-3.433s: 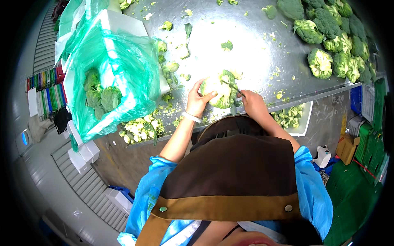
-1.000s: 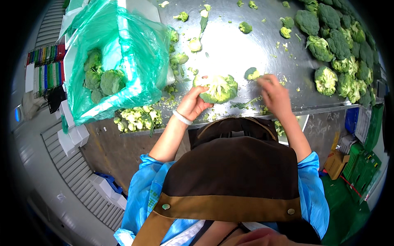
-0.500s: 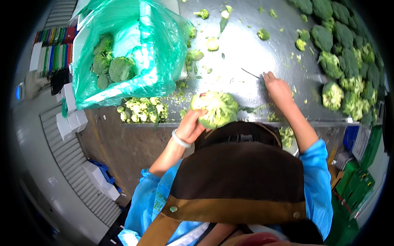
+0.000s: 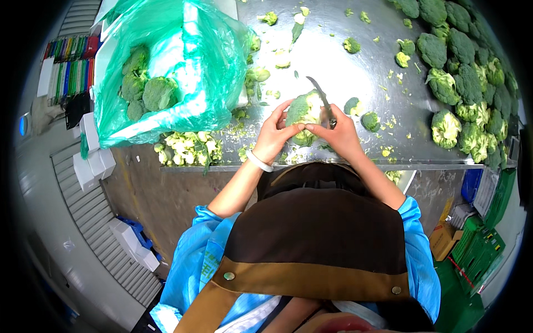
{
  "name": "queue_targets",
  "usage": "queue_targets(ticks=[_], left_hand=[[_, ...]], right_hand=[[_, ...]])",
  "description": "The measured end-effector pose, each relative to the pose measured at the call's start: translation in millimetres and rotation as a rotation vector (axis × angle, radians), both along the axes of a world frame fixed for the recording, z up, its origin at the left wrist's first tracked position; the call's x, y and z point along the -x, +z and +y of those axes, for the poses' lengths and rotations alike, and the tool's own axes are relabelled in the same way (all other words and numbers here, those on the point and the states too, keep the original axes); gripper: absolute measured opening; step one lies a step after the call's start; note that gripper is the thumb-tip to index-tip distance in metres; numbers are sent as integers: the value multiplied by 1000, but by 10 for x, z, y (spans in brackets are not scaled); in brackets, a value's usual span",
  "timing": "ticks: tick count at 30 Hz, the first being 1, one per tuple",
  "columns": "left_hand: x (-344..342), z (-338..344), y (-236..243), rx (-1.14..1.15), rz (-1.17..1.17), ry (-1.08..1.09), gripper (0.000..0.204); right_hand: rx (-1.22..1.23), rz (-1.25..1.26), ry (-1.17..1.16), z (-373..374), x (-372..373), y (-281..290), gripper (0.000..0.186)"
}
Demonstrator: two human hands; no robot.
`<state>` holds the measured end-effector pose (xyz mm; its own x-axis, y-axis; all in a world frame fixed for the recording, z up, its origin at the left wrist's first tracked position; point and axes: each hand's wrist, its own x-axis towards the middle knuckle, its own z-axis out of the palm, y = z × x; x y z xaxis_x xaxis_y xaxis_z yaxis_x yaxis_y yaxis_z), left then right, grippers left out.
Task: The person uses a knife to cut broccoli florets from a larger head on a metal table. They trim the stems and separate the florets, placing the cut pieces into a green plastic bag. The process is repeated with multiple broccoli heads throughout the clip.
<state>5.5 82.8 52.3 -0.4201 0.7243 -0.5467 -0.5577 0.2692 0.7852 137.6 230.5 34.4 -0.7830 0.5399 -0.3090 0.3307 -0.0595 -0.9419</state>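
Note:
A head of broccoli [image 4: 305,107] sits in my left hand [image 4: 272,134], whose fingers wrap its left side with the thumb on the near edge. My right hand [image 4: 343,137] is closed round a small knife [image 4: 318,90] with a dark curved blade pointing up and left past the broccoli's right side. My right thumb presses the broccoli's near edge, close to the left thumb. Just right of the right hand, two cut florets [image 4: 370,121] lie on the metal table [image 4: 355,69].
At the left stands a box lined with a green plastic bag [image 4: 214,119], some broccoli heads [image 4: 160,93] inside. Pale trimmings [image 4: 191,149] are heaped below it. Whole broccoli heads [image 4: 461,50] pile up along the right side. Scraps dot the table; its near edge [image 4: 422,166] runs before me.
My right hand has come leftward with the knife to the broccoli. The left hand has lifted and turned the head, moving it farther from me. Two florets now show beside the right hand.

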Motion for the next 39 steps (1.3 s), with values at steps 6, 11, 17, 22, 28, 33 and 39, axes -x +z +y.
queue_targets(ticks=[6, 11, 17, 22, 28, 33, 39], left_hand=[[-106, 261, 141, -96, 10, 43, 77], [26, 208, 24, -125, -369, 93, 53], [66, 222, 59, -27, -141, 79, 49], [4, 217, 126, 7, -39, 90, 57], [-142, 166, -78, 27, 663, 41, 73], [1, 83, -114, -34, -327, 26, 50], [-235, 227, -93, 92, 129, 26, 44]], right_hand=[[501, 121, -178, 116, -76, 126, 25], [-122, -2, 21, 293, -209, 197, 21], [-652, -131, 356, 301, -416, 197, 31], [-546, -212, 351, 218, -417, 83, 24], [-494, -192, 231, 12, -500, -178, 12], [-468, -127, 179, -72, -497, -239, 9], [-481, -248, 221, -53, -582, -353, 9]])
